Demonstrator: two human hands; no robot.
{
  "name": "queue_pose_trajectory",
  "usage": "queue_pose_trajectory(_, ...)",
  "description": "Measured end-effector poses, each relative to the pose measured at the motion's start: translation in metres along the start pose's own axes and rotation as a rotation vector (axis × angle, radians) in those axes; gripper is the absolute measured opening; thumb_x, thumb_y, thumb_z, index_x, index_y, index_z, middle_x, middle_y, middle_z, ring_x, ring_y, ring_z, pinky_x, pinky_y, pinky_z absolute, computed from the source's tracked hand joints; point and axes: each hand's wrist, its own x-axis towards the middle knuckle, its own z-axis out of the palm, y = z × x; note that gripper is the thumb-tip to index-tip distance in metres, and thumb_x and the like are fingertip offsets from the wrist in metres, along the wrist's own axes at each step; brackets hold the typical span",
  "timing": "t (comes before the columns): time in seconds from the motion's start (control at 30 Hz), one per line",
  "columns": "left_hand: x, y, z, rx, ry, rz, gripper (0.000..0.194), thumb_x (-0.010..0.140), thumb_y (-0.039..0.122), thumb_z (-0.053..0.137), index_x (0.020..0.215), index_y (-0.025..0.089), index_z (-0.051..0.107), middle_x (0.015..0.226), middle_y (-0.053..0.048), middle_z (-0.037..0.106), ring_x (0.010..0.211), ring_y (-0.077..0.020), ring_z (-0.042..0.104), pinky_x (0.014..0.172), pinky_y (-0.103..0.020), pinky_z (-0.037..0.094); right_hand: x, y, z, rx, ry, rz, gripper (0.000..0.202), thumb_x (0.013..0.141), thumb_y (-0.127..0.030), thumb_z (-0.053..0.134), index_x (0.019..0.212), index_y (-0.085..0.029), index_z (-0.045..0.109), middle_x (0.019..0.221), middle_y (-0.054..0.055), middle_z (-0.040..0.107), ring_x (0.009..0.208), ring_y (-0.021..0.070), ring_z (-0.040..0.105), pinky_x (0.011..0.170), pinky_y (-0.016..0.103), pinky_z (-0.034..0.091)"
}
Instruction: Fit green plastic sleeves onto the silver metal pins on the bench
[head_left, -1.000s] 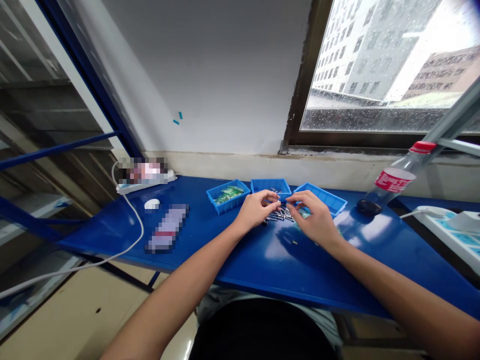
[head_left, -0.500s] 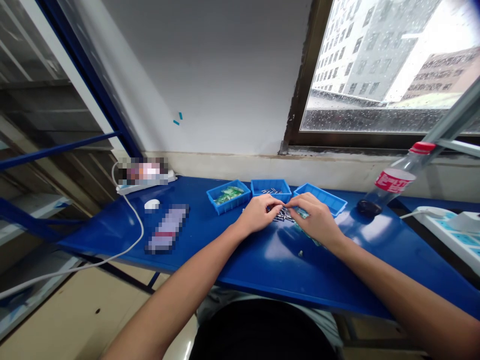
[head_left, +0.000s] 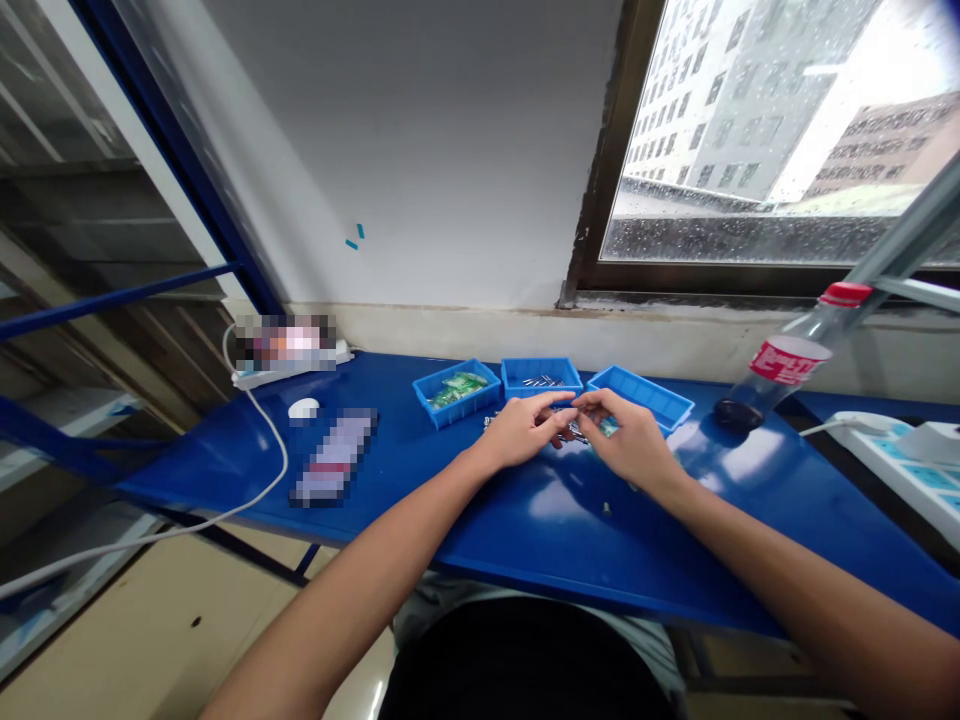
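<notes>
My left hand (head_left: 521,432) and right hand (head_left: 628,432) curl close together over pins (head_left: 577,433) on the desk (head_left: 547,535); whether they're gripping any, I can't tell. Tray (head_left: 538,367) at left hand's twelve o'clock.

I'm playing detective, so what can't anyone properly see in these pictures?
In the head view:
Anything between the fingertips of the left hand and right hand: the hands hide it.
Some metal pieces: partly behind the hands.
Flat object: pixelated.
Right-hand power strip: cut off by the right edge.
Loose piece on the blue table: too small to identify.
</notes>
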Motion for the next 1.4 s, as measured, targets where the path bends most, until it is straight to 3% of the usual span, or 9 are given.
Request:
queue_pose_trajectory(0.2, 0.004, -0.006, 0.0, 0.012, 0.114, 0.048, 0.027, 0.096, 0.036, 0.071, 0.113, 0.017, 0.08, 0.11, -0.009, 0.083, 0.101, -0.0265, 0.08, 0.092, -0.035, 0.063, 0.0, 0.003, 0.004, -0.02, -0.031, -0.061, 0.006, 0.096, -0.028, 0.07, 0.1, -0.024, 0.072, 0.093, 0.006, 0.072, 0.081, 0.024, 0.067, 0.074, 0.039, 0.056)
queue_pose_trajectory(0.27, 0.005, -0.009, -0.001, 0.017, 0.156, 0.058, 0.031, 0.094, 0.027, 0.071, 0.122, 0.017, 0.077, 0.111, -0.01, 0.083, 0.104, -0.0257, 0.08, 0.095, -0.035, 0.062, 0.001, 0.003, 0.005, 0.005, -0.056, -0.052, 0.012, 0.096, -0.03, 0.071, 0.106, -0.025, 0.074, 0.096, 0.006, 0.073, 0.084, 0.0243, 0.068, 0.075, 0.039, 0.057)
queue_pose_trajectory(0.37, 0.005, -0.01, -0.003, 0.085, 0.169, 0.069, 0.06, 0.093, 0.02, 0.071, 0.152, 0.021, 0.057, 0.108, -0.006, 0.083, 0.101, -0.0226, 0.08, 0.095, -0.033, 0.061, 0.002, 0.001, 0.004, 0.036, -0.074, -0.004, 0.014, 0.098, -0.033, 0.07, 0.108, -0.025, 0.076, 0.097, 0.006, 0.075, 0.086, 0.0244, 0.07, 0.075, 0.039, 0.057)
queue_pose_trajectory(0.43, 0.004, -0.01, -0.003, 0.15, 0.144, 0.082, 0.072, 0.094, 0.021, 0.071, 0.161, 0.024, 0.045, 0.105, -0.004, 0.083, 0.097, -0.0208, 0.08, 0.093, -0.031, 0.061, 0.002, 0.0, 0.003, 0.052, -0.074, 0.037, 0.015, 0.1, -0.036, 0.068, 0.104, -0.025, 0.076, 0.094, 0.006, 0.076, 0.083, 0.024, 0.07, 0.075, 0.039, 0.057)
queue_pose_trajectory(0.7, -0.001, -0.012, -0.005, 0.29, -0.037, 0.198, 0.073, 0.096, 0.018, 0.069, 0.163, 0.024, 0.041, 0.109, -0.004, 0.083, 0.094, -0.0194, 0.079, 0.088, -0.027, 0.058, 0.002, -0.003, -0.001, 0.101, -0.166, 0.093, 0.014, 0.096, -0.036, 0.069, 0.09, -0.023, 0.072, 0.084, 0.004, 0.075, 0.069, 0.0191, 0.062, 0.066, 0.034, 0.053)
queue_pose_trajectory(0.83, 0.0, -0.011, -0.004, 0.318, -0.042, 0.246, 0.074, 0.097, 0.019, 0.068, 0.164, 0.025, 0.038, 0.11, -0.005, 0.082, 0.095, -0.02, 0.078, 0.087, -0.029, 0.058, 0.003, -0.001, 0.0, 0.086, -0.153, 0.118, 0.009, 0.093, -0.03, 0.067, 0.087, -0.023, 0.066, 0.082, 0.003, 0.071, 0.069, 0.0189, 0.061, 0.066, 0.033, 0.051)
queue_pose_trajectory(1.07, 0.005, -0.006, -0.006, 0.18, 0.22, 0.23, 0.058, 0.096, 0.021, 0.07, 0.151, 0.021, 0.053, 0.106, -0.005, 0.08, 0.091, -0.0181, 0.076, 0.089, -0.03, 0.059, 0.003, 0.0, 0.0, 0.135, -0.117, 0.166, 0.022, 0.1, -0.043, 0.064, 0.098, -0.023, 0.072, 0.088, 0.006, 0.074, 0.076, 0.0223, 0.067, 0.07, 0.035, 0.054)
queue_pose_trajectory(1.23, 0.005, -0.003, -0.003, 0.045, 0.226, 0.188, 0.054, 0.095, 0.027, 0.074, 0.146, 0.02, 0.059, 0.105, -0.006, 0.081, 0.091, -0.0189, 0.076, 0.086, -0.03, 0.06, 0.002, -0.001, 0.002, 0.046, -0.176, 0.098, 0.027, 0.102, -0.045, 0.061, 0.101, -0.024, 0.078, 0.083, 0.005, 0.073, 0.068, 0.0205, 0.061, 0.066, 0.035, 0.05)
queue_pose_trajectory(1.4, 0.007, -0.002, -0.001, 0.018, 0.238, 0.187, 0.027, 0.094, 0.035, 0.076, 0.112, 0.016, 0.081, 0.115, -0.012, 0.08, 0.103, -0.0231, 0.075, 0.084, -0.029, 0.059, 0.0, -0.002, 0.004, 0.206, -0.132, 0.205, 0.026, 0.098, -0.047, 0.069, 0.102, -0.023, 0.078, 0.092, 0.005, 0.078, 0.078, 0.0224, 0.071, 0.072, 0.035, 0.055)
